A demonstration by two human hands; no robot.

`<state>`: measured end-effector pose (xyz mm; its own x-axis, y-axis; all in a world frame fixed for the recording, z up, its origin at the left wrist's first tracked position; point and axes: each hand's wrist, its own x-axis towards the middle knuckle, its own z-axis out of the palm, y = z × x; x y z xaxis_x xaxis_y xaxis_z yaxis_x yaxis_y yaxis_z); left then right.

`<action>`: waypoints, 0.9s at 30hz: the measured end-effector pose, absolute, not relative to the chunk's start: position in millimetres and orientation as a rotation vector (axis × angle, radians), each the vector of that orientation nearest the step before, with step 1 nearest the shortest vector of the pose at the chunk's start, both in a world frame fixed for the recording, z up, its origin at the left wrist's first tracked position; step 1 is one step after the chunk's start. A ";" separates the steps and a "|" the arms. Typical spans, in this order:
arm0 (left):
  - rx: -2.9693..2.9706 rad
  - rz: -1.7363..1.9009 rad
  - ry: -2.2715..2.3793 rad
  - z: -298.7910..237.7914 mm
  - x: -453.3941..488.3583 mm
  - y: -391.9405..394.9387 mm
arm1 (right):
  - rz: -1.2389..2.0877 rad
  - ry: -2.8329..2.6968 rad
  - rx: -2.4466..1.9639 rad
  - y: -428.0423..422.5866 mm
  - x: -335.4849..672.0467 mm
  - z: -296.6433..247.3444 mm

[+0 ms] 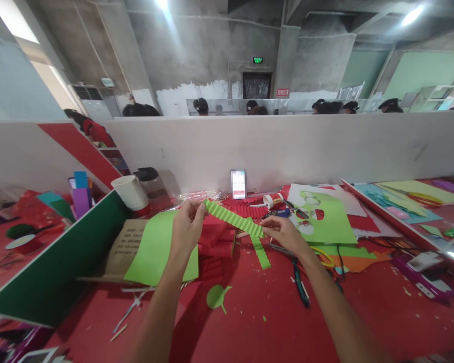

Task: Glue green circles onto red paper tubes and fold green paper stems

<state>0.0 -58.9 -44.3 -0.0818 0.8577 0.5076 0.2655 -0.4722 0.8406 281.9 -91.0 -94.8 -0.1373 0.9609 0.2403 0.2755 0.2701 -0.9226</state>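
A light green pleated paper strip (232, 218) is stretched between my hands above the red table. My left hand (189, 218) pinches its left end between thumb and fingers. Its right end is pinched by my right hand (282, 231). Just below hangs or lies another green pleated strip (262, 253); whether the two are joined I cannot tell. Under the strips are red folded papers (215, 237). A green paper circle with a thin tail (216, 297) lies on the table nearer to me. Pliers with dark green handles (300, 285) rest beside my right forearm.
Green sheets (151, 247) lie on cardboard (123, 247) at left, beside a green divider (60, 257). A white cup (129, 192) and a lit phone (238, 183) stand at the back. Cut green paper (325, 219), yellow-handled scissors (323, 256) and a glue gun (423, 277) lie right.
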 end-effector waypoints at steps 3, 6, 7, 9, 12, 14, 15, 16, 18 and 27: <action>1.684 1.573 1.201 -47.7 -5.8 -52.6 | 0.934 -1.633 -1.182 -91.6 282.8 -94.8; 1.683 1.522 1.214 -51.7 -10.5 -46.8 | 0.911 -1.664 -1.188 -91.2 284.3 -94.6; 1.686 1.512 1.223 -52.7 -11.5 -45.4 | 0.904 -1.675 -1.188 -90.7 285.0 -94.8; 1.695 1.499 1.241 -54.2 -12.8 -43.9 | 0.894 -1.686 -1.188 -89.4 286.5 -95.7; 1.708 1.479 1.256 -55.2 -13.5 -43.5 | 0.884 -1.688 -1.185 -87.4 289.2 -97.6; 1.710 1.474 1.252 -55.5 -13.8 -43.7 | 0.876 -1.689 -1.188 -86.7 290.9 -98.2; 1.709 1.476 1.246 -55.8 -13.9 -43.7 | 0.871 -1.691 -1.191 -86.5 291.7 -98.2; 1.709 1.476 1.239 -56.0 -14.0 -43.7 | 0.866 -1.693 -1.195 -86.5 292.5 -98.1; 1.713 1.473 1.230 -56.5 -14.1 -43.8 | 0.854 -1.692 -1.203 -86.6 293.8 -97.4; 1.779 1.393 1.174 -52.9 -15.9 -46.5 | 0.771 -1.674 -1.224 -88.7 300.4 -92.0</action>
